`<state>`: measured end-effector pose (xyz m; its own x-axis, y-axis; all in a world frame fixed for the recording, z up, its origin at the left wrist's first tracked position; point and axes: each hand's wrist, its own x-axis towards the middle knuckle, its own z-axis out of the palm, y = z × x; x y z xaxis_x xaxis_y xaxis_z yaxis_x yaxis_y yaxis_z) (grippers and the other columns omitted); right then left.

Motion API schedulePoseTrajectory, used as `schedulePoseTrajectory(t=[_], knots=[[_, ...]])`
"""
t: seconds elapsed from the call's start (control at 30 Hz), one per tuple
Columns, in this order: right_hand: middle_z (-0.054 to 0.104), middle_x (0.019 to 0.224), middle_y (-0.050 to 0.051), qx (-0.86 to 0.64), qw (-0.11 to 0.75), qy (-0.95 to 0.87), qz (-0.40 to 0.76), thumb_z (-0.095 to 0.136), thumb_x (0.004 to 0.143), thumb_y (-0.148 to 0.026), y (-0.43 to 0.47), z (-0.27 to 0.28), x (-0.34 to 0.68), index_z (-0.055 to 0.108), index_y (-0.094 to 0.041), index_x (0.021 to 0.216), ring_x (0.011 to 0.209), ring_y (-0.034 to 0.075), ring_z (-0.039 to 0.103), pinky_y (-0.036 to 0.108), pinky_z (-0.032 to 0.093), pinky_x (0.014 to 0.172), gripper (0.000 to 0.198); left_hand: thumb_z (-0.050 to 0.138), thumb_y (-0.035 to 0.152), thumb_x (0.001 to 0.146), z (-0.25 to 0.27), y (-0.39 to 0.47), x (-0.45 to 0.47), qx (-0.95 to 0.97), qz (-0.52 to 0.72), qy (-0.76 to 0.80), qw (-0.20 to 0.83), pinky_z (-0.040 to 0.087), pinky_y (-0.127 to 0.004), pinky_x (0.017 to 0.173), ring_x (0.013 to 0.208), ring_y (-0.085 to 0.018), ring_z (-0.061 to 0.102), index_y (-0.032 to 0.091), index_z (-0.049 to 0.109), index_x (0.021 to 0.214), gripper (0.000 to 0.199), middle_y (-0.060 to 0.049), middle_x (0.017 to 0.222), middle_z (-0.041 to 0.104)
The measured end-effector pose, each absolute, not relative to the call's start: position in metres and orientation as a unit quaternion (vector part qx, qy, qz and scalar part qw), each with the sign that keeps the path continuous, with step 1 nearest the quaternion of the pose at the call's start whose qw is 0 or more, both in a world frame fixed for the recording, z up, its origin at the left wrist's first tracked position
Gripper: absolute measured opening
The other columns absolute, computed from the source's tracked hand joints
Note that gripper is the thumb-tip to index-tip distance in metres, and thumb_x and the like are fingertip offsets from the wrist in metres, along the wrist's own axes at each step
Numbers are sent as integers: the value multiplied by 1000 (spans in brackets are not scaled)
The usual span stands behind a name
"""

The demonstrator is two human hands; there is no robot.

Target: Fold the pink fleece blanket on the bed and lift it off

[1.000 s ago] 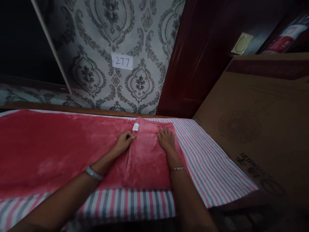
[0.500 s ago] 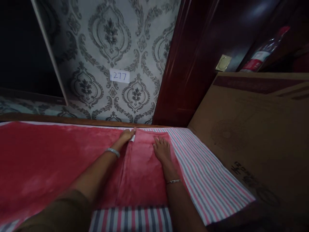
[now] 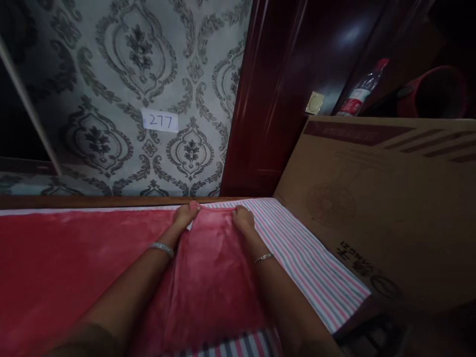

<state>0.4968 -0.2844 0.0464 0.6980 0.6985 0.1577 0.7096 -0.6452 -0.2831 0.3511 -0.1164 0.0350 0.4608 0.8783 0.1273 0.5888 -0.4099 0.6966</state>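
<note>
A red plush blanket lies spread across a striped sheet, its right end folded over on itself. At the far edge of that fold, my left hand is closed on the blanket's left corner, with a small white tag beside the fingers. My right hand pinches the same edge farther right, at the fold's right corner. Between the two hands the edge runs nearly straight and looks slightly raised. The fingertips are partly hidden by the cloth.
A large cardboard box stands along the right side, with a red-capped bottle behind its top edge. Patterned wallpaper carries a paper labelled 277. A dark red wooden panel rises behind the sheet.
My right hand has gone from lying flat on the folded blanket to gripping its far edge. The left hand keeps hold of its corner. The camera view has shifted to the right.
</note>
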Motion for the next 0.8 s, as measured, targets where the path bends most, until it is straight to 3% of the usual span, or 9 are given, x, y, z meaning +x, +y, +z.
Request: schedulePoseTrajectory(t=[0.13, 0.27, 0.53, 0.8], knots=[[37, 157, 13, -910, 160, -382, -2, 26, 101, -33, -272, 30, 505, 41, -11, 148, 146, 27, 29, 49, 24, 116, 55, 49, 46, 89, 33, -118, 345, 803, 227, 496, 239, 48, -35, 76, 105, -33, 67, 18, 68, 106, 39, -18, 111, 72], [23, 163, 11, -914, 159, -374, 18, 22, 101, -38, -271, 7, 509, 27, -10, 155, 150, 26, 17, 52, 20, 118, 61, 45, 46, 91, 26, -121, 340, 801, 194, 525, 213, 48, -37, 77, 105, -34, 66, 17, 67, 108, 40, -20, 114, 70], [19, 164, 11, -912, 161, -372, 56, 21, 100, -42, -269, 2, 522, 24, -10, 156, 151, 25, 15, 51, 19, 119, 64, 39, 36, 94, 26, -126, 348, 794, 172, 547, 203, 46, -40, 84, 110, -33, 64, 19, 59, 118, 36, -19, 115, 69], [21, 164, 11, -912, 194, -357, 60, 25, 99, -40, -269, 1, 516, 24, -11, 156, 151, 26, 15, 52, 16, 120, 64, 43, 37, 94, 25, -127, 348, 763, 215, 552, 259, 46, -41, 83, 105, -33, 66, 24, 59, 122, 34, -17, 108, 71]])
